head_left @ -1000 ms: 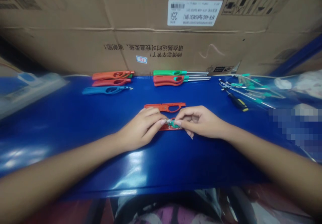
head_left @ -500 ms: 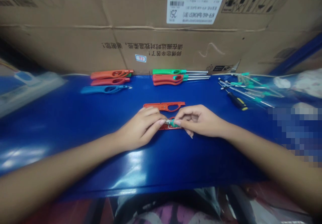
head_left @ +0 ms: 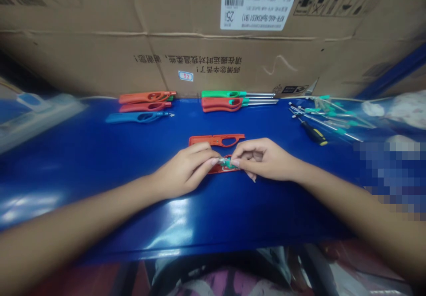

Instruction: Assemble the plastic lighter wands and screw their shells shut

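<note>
In the middle of the table, an orange-red lighter half-shell [head_left: 214, 170] lies beneath my hands. My left hand [head_left: 191, 167] is closed, thumb and forefinger pinching a small silvery part [head_left: 221, 160] above the shell. My right hand [head_left: 262, 159] is closed too, its thumb and forefinger on a green trigger piece [head_left: 227, 163] right beside that part. Fingers cover much of both pieces, and whether they are joined I cannot tell. Just behind my hands lies another orange-red half-shell [head_left: 218, 141] with an oval opening, its inner side up.
Orange, red and blue lighter handles [head_left: 140, 117] lie at the back left. Lighters with metal tubes [head_left: 221, 105] lie at back centre. A black-and-yellow screwdriver [head_left: 313, 132] and several rods with green parts [head_left: 333, 125] are at right. A cardboard box wall [head_left: 100, 65] stands behind the blue table [head_left: 213, 229].
My left hand has shifted very slightly, and a little more of the lower half-shell shows beside its thumb. The right hand keeps its place on the green piece.
</note>
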Motion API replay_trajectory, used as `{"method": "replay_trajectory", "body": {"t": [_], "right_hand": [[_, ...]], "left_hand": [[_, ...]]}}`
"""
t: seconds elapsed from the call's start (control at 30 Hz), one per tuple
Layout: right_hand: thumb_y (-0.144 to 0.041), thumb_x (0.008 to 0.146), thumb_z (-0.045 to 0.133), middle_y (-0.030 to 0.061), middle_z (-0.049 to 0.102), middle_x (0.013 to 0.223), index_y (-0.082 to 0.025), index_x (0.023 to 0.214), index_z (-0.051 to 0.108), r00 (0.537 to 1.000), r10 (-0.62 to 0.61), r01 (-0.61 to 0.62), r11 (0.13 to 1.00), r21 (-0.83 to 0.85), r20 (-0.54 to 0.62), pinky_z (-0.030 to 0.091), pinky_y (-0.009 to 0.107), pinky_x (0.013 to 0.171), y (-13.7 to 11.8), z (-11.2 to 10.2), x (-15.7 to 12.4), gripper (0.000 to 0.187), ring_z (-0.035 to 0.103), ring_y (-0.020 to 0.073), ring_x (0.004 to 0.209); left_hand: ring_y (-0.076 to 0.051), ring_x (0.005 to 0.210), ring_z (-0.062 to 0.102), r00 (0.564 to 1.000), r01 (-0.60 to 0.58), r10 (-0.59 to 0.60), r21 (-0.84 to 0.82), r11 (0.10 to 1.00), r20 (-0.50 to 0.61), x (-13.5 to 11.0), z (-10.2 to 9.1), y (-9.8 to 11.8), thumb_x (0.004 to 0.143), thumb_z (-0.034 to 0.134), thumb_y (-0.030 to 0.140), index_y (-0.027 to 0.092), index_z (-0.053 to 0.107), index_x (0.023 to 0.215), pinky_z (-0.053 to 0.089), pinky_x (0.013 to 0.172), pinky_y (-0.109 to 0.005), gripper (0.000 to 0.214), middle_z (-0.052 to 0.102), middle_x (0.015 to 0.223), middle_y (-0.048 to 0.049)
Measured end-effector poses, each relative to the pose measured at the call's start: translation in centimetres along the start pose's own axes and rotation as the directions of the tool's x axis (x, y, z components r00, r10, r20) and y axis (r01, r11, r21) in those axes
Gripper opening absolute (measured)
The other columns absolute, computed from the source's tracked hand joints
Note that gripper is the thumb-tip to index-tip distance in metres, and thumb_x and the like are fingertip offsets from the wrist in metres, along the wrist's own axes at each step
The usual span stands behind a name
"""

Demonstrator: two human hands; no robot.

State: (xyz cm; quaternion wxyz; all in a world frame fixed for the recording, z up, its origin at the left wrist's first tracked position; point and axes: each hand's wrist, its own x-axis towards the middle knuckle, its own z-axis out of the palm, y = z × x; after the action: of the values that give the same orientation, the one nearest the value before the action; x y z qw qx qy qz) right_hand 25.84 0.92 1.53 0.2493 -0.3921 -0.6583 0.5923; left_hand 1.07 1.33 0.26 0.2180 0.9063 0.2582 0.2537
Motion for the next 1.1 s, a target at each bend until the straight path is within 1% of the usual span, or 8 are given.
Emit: {"method": "replay_trajectory", "body": {"t": [0.13, 0.23, 0.33, 0.5, 0.67, 0.8, 0.93, 1.1], "right_hand": [[-0.035, 0.084, 0.073, -0.0036, 0.059, 0.06, -0.013, 0.085, 0.066, 1.0, 0.001, -0.001, 1.0, 0.004, -0.01, 0.052, 0.017, 0.044, -0.02, 0.08, -0.06, 0.024, 0.058, 0.0069, 0.047], [-0.035, 0.085, 0.072, -0.0038, 0.058, 0.058, -0.013, 0.085, 0.066, 1.0, -0.002, 0.002, 1.0, -0.013, -0.009, 0.051, 0.017, 0.044, -0.09, 0.11, -0.09, 0.024, 0.057, 0.0069, 0.047], [-0.038, 0.084, 0.073, -0.0036, 0.058, 0.058, -0.013, 0.084, 0.065, 1.0, 0.0, 0.0, 1.0, -0.015, -0.001, 0.051, 0.018, 0.044, -0.12, 0.07, -0.08, 0.026, 0.057, 0.0073, 0.047], [-0.044, 0.083, 0.074, -0.0019, 0.06, 0.061, -0.013, 0.084, 0.065, 1.0, 0.001, 0.0, 1.0, -0.016, 0.017, 0.052, 0.02, 0.045, -0.06, 0.0, -0.12, 0.032, 0.057, 0.008, 0.047], [-0.047, 0.079, 0.077, -0.002, 0.06, 0.06, -0.013, 0.083, 0.065, 1.0, 0.015, -0.015, 1.0, 0.006, 0.013, 0.052, 0.02, 0.043, -0.1, 0.01, -0.13, 0.037, 0.057, 0.0084, 0.047], [-0.045, 0.08, 0.076, -0.0025, 0.059, 0.06, -0.013, 0.083, 0.064, 1.0, 0.011, -0.011, 1.0, 0.018, 0.019, 0.052, 0.019, 0.042, -0.12, -0.03, -0.08, 0.034, 0.056, 0.0075, 0.046], [-0.043, 0.083, 0.074, -0.0022, 0.059, 0.061, -0.013, 0.085, 0.065, 0.999, -0.002, 0.002, 1.0, -0.002, 0.033, 0.052, 0.018, 0.044, -0.06, -0.1, -0.13, 0.031, 0.057, 0.0073, 0.047], [-0.043, 0.084, 0.074, -0.0021, 0.059, 0.062, -0.013, 0.086, 0.066, 0.999, -0.007, 0.007, 1.0, -0.012, 0.044, 0.051, 0.019, 0.044, -0.06, -0.1, -0.16, 0.031, 0.057, 0.0075, 0.048]], "left_hand": [[-0.015, 0.084, 0.058, 0.999, -0.018, 0.018, 0.0, 1.0, -0.05, -0.28, 0.05, 0.02, 0.103, 0.044, 0.018, 0.011, 0.065, 0.113, 0.047, 0.08, -0.026, 0.024, 0.062, 0.095, -0.0061], [-0.014, 0.084, 0.058, 0.996, -0.052, 0.051, -0.013, 0.999, -0.076, -0.46, 0.07, 0.19, 0.102, 0.046, 0.016, 0.011, 0.065, 0.113, 0.047, 0.08, -0.025, 0.023, 0.062, 0.094, -0.006], [-0.014, 0.083, 0.058, 0.996, -0.066, 0.065, -0.023, 0.998, -0.064, -0.5, 0.1, 0.29, 0.102, 0.047, 0.015, 0.012, 0.065, 0.112, 0.047, 0.078, -0.024, 0.021, 0.061, 0.093, -0.0053], [-0.013, 0.084, 0.058, 0.999, -0.042, 0.042, -0.029, 0.999, -0.022, -0.29, 0.13, 0.22, 0.102, 0.046, 0.016, 0.012, 0.066, 0.11, 0.048, 0.079, -0.024, 0.022, 0.062, 0.094, -0.0051], [-0.013, 0.083, 0.059, 0.999, -0.019, 0.018, -0.019, 1.0, -0.038, -0.22, 0.12, 0.18, 0.103, 0.046, 0.017, 0.013, 0.066, 0.11, 0.048, 0.079, -0.024, 0.022, 0.062, 0.093, -0.0048], [-0.014, 0.083, 0.059, 0.999, 0.003, -0.004, -0.018, 1.0, -0.046, -0.18, 0.07, 0.19, 0.103, 0.046, 0.019, 0.014, 0.066, 0.109, 0.048, 0.079, -0.025, 0.022, 0.063, 0.092, -0.0043], [-0.014, 0.084, 0.06, 1.0, -0.016, 0.016, -0.026, 1.0, -0.027, -0.14, 0.08, 0.16, 0.103, 0.046, 0.019, 0.014, 0.066, 0.11, 0.049, 0.08, -0.025, 0.022, 0.064, 0.095, -0.0048], [-0.014, 0.085, 0.06, 0.999, -0.027, 0.026, -0.024, 0.999, -0.019, -0.08, 0.09, 0.2, 0.103, 0.045, 0.02, 0.014, 0.066, 0.11, 0.05, 0.081, -0.025, 0.023, 0.065, 0.096, -0.0057]]}}
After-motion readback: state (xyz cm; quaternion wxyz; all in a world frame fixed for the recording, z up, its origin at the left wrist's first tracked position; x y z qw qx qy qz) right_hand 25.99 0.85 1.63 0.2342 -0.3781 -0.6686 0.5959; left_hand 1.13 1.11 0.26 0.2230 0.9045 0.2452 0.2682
